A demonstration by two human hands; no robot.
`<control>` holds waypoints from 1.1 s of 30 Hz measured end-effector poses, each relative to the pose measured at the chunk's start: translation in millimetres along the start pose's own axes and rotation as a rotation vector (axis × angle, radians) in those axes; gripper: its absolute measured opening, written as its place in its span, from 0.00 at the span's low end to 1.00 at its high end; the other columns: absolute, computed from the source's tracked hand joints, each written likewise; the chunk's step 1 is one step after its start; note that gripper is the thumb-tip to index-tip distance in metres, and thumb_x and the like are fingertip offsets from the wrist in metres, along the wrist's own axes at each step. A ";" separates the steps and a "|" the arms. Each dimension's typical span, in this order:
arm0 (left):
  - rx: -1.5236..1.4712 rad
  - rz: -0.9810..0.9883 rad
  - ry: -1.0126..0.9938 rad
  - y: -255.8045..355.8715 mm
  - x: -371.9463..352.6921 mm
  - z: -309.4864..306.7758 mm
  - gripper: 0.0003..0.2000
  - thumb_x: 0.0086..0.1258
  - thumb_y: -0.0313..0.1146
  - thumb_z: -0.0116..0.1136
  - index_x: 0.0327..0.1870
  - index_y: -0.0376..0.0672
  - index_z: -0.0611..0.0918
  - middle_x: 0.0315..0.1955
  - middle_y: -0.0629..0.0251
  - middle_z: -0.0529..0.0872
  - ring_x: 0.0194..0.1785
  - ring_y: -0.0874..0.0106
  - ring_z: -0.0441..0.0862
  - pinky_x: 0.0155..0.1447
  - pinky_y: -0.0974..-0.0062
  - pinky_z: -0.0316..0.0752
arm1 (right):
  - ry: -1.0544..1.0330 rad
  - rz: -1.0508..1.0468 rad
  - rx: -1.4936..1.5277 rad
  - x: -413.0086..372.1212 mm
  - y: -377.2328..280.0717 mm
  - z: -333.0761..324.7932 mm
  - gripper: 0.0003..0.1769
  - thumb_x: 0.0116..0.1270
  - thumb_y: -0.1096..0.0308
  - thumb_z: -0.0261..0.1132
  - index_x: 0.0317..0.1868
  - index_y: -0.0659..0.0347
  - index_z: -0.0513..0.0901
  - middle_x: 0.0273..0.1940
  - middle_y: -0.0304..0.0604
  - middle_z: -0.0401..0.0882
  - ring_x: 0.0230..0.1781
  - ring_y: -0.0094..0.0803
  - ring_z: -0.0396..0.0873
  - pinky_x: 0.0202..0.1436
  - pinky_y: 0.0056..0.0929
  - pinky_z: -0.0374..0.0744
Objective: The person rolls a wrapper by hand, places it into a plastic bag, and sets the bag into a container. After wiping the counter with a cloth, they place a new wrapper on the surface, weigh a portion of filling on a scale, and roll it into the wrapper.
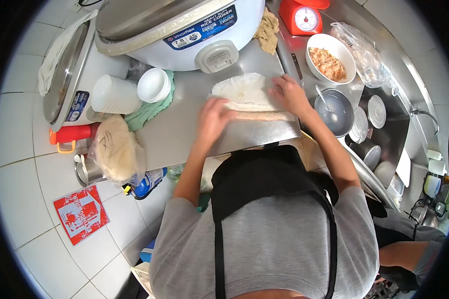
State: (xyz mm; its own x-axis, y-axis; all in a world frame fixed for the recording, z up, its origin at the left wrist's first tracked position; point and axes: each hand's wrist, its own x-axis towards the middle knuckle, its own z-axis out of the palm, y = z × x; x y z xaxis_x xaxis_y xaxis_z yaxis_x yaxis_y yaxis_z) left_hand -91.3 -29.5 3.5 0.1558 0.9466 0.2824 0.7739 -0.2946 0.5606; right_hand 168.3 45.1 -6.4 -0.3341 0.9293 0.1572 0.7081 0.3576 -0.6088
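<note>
A thin, pale wrapper sheet [240, 88] lies on the steel counter, its near part folded over in a long strip. Along its near side runs a light-brown roll [264, 116]. My left hand [214, 119] is at the left end of the fold, fingers closed on the wrapper's edge. At the right end, my right hand [288, 94] has its fingers bent down on the wrapper; the fingertips are partly hidden. Right of that hand stand a metal bowl [340, 119] with cloudy liquid and a spoon [322, 97], and a white bowl [350, 64] of orange shredded filling.
A large rice cooker [149, 52] stands behind the wrapper. Stacked white bowls [115, 93] rest near a green cloth [147, 113]. A bag of wrappers [115, 149] sits at the left edge. A red scale [299, 22] and cans [376, 112] are right; another person's arm [406, 254] is lower right.
</note>
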 end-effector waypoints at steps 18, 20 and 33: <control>-0.284 -0.585 -0.088 -17.4 -8.3 -16.9 0.10 0.71 0.36 0.53 0.44 0.39 0.76 0.26 0.59 0.80 0.28 0.69 0.75 0.34 0.71 0.69 | 0.207 -0.068 0.082 46.7 -7.9 12.6 0.13 0.57 0.69 0.68 0.43 0.63 0.78 0.34 0.49 0.78 0.37 0.45 0.77 0.43 0.37 0.75; -0.154 -0.609 -0.053 -11.8 -2.3 -20.9 0.10 0.71 0.35 0.53 0.47 0.39 0.76 0.29 0.58 0.81 0.31 0.66 0.77 0.37 0.70 0.71 | 0.289 -0.190 -0.008 48.0 -16.8 6.9 0.14 0.56 0.70 0.68 0.43 0.62 0.79 0.35 0.49 0.79 0.38 0.46 0.77 0.43 0.38 0.75; 0.121 -0.038 -0.239 5.1 -9.0 -14.1 0.19 0.57 0.36 0.65 0.50 0.41 0.78 0.49 0.62 0.77 0.56 0.61 0.73 0.56 0.64 0.65 | -0.161 -0.361 0.063 1.6 -80.5 59.5 0.17 0.46 0.69 0.72 0.39 0.61 0.80 0.39 0.45 0.75 0.43 0.43 0.75 0.48 0.38 0.75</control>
State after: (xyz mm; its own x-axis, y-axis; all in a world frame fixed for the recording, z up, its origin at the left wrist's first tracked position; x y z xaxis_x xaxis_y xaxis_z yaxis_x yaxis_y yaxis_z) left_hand -97.4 -41.4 14.8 0.2550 0.9649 0.0630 0.8474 -0.2543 0.4661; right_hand 73.7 12.3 -3.5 -0.6510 0.7172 0.2489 0.4899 0.6473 -0.5840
